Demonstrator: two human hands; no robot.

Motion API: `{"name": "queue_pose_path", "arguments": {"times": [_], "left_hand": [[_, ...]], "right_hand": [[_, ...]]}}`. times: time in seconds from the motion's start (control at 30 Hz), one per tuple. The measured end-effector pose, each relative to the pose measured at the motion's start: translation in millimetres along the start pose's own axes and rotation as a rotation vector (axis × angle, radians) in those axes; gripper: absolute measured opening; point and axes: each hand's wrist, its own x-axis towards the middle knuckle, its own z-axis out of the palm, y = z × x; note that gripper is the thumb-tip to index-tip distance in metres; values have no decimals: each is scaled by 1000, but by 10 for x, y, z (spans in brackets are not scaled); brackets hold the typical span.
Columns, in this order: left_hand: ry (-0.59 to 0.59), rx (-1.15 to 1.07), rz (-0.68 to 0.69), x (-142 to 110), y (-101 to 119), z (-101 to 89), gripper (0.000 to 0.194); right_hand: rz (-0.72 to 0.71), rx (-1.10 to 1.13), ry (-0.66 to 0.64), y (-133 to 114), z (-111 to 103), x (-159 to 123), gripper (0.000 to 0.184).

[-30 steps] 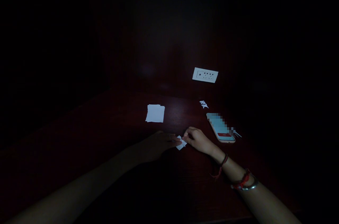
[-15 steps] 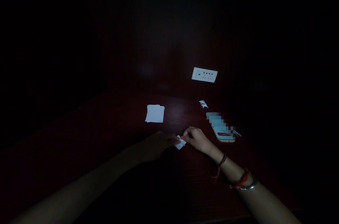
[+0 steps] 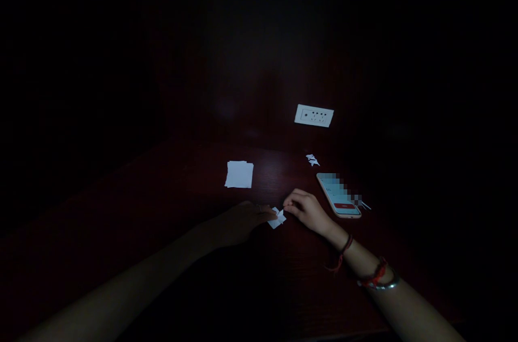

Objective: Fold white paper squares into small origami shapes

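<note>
The paper (image 3: 277,219), small, white and creased, lies on the dark red desk (image 3: 268,168); the clock here is centred on it, with 12 pointing away from the person. It sits cornerwise, with a small flap standing up on its 2 o'clock side.

The left hand (image 3: 247,221) comes in from 9 o'clock, low over the desk in deep shadow, its fingers stretched out and close together, their tips on the paper. Whether they pinch it or only press it down, I cannot tell. A ring (image 3: 259,207) shows on one finger.

The right hand (image 3: 308,212) is at 3 o'clock, fingers curled and tips drawn in against the thumb, right beside the flap; whether they grip its edge, I cannot tell. Along that arm, toward 4 o'clock, are a dark red cord (image 3: 348,245), a red band (image 3: 377,275) and a silver bangle (image 3: 389,285).

Between 10 and 11 o'clock lies the stack (image 3: 239,175) of white squares, edges uneven. The scraps (image 3: 312,159) are near 1 o'clock, farther off. At 2 o'clock is the phone (image 3: 338,197), screen lit and partly pixelated, with thin white strips (image 3: 366,205) just beyond it. A socket (image 3: 314,115) is on the wall between 12 and 1.
</note>
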Motion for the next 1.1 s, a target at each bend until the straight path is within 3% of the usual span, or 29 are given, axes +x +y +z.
{"name": "queue_pose_path", "arguments": {"times": [0.13,0.27,0.57,1.1], "left_hand": [[-13,-54,45,-43,-61,-47,65],[-3,-110,94,-40,-89,-87,69],[44,-132,101,-17,-86,-71,66],[29,-49,94,-71,-165,44,71]], "right_hand": [[-206,-62,-157,-50,-102,-46,22],[-272,-151,-241,-37,-81,-65,27],[-260,-319,-298,-62,-78,-90,32],[-237,-410,-317,-10,-145,-82,25]]}}
